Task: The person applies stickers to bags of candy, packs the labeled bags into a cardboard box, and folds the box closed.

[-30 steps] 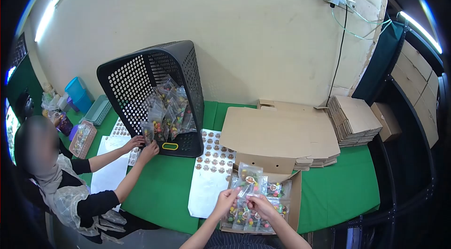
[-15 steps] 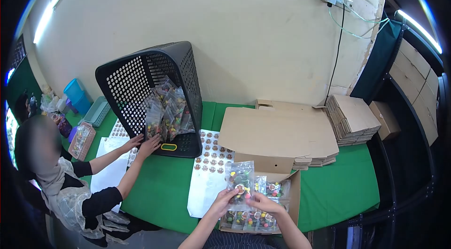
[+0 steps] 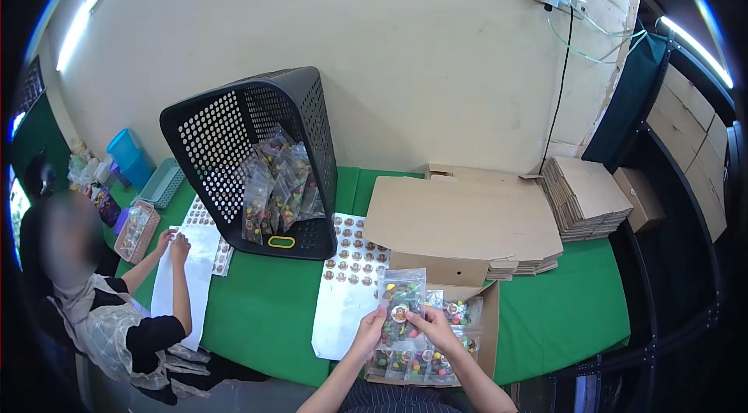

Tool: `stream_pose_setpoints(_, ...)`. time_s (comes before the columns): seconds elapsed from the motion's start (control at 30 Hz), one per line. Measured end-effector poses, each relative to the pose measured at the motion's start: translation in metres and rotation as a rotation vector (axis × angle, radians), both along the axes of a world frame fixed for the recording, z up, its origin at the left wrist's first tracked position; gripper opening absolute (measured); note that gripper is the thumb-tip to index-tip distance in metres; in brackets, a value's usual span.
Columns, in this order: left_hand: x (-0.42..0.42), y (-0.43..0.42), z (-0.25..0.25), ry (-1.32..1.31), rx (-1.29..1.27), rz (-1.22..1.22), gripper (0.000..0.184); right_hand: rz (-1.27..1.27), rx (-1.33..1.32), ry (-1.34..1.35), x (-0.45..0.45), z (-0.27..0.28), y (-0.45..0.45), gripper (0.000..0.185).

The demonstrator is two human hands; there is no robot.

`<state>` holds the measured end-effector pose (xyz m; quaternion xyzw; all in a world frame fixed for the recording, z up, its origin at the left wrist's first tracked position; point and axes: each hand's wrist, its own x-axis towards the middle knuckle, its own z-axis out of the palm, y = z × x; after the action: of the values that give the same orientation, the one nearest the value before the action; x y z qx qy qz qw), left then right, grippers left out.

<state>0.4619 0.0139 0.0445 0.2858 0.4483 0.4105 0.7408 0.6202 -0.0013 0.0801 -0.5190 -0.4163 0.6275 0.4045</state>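
A clear plastic bag of colourful sweets with a round sticker on its front is held upright above an open cardboard box. My left hand pinches its left edge. On the other side, my right hand grips the bag, its thumb close to the sticker. Several similar bags lie in rows inside the box, partly hidden by my hands. Left of the box lies a sheet of round stickers.
A black perforated basket lies tipped on its side with several bags in it. Flat cardboard and stacked folded boxes sit behind and right. At left, a co-worker's hands are over a white sheet.
My right thumb has moved onto the bag's front near the sticker. The co-worker's hands have left the basket's bags and moved left to the white sheet.
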Motion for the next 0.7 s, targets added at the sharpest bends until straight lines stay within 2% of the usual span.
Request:
stream_pose_setpoints(0.1, 0.000, 0.000, -0.003, 0.000, 0.010, 0.018, 0.037, -0.016, 0.013, 0.015, 0.000, -0.001, 0.002, 0.023)
stream_pose_setpoints(0.17, 0.001, -0.001, -0.005, -0.137, -0.022, -0.005, 0.038, -0.031, 0.047, 0.083, 0.001, -0.001, 0.004, 0.023)
stream_pose_setpoints(0.3, 0.004, -0.002, 0.021, -0.244, -0.266, -0.015, 0.043, -0.054, 0.068, -0.024, 0.001, 0.000, 0.006, 0.025)
stream_pose_setpoints(0.4, -0.001, 0.000, 0.013, -0.409, -0.288, -0.106, 0.046, -0.026, 0.097, -0.189, 0.002, 0.004, 0.006, 0.028)
stream_pose_setpoints(0.5, 0.002, -0.002, 0.010, -0.157, -0.154, -0.216, 0.045, 0.010, 0.177, -0.362, 0.003, 0.013, 0.006, 0.034)
stream_pose_setpoints(0.6, 0.008, -0.003, 0.003, -0.132, -0.186, -0.265, 0.046, -0.010, 0.232, -0.456, 0.005, 0.002, 0.011, 0.040)
stream_pose_setpoints(0.7, 0.020, -0.011, 0.012, -0.180, -0.290, -0.186, 0.042, -0.018, 0.214, -0.497, -0.003, 0.013, 0.011, 0.043)
